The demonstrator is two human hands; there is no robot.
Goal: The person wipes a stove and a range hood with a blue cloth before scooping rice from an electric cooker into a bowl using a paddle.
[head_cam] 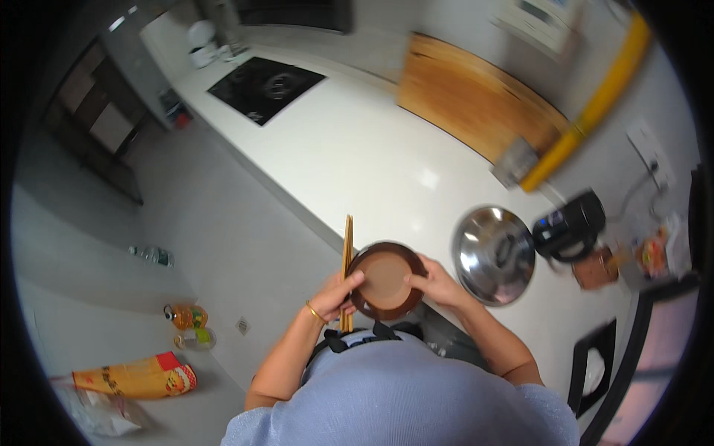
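Between my two hands I hold a round brown bowl (385,279) in front of my body, by the edge of the counter. My left hand (334,295) grips its left side, thumb over the rim, and also holds a bundle of wooden chopsticks (348,245) that stick out past the bowl. On the opposite rim, my right hand (438,281) has its thumb on the inside and its fingers behind. The bowl's lighter brown inner base faces up at me. Whether other bowls are stacked under it cannot be made out.
A steel pot lid (493,256) lies on the white countertop (357,145) at right, beside a black electric kettle (569,226). Behind stand a wooden board (474,100) and a yellow pipe (591,100). A black cooktop (265,89) lies further left. An oil bottle (187,316) stands by the left wall.
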